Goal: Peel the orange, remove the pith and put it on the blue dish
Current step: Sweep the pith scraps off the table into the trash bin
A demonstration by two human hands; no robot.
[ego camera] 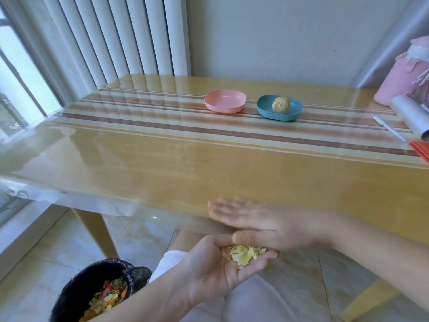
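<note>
Blurred right hand (267, 225); bin (76, 289) cut off

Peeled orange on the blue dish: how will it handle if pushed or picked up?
The peeled orange is round, so a push would probably roll it, though the raised rim of the blue dish should stop it. With the peel off, it is likely soft and easily squashed by a tight grip.

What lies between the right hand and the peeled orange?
Head view: only bare table, with a few tiny specks, between right hand and orange on the blue dish.
</note>
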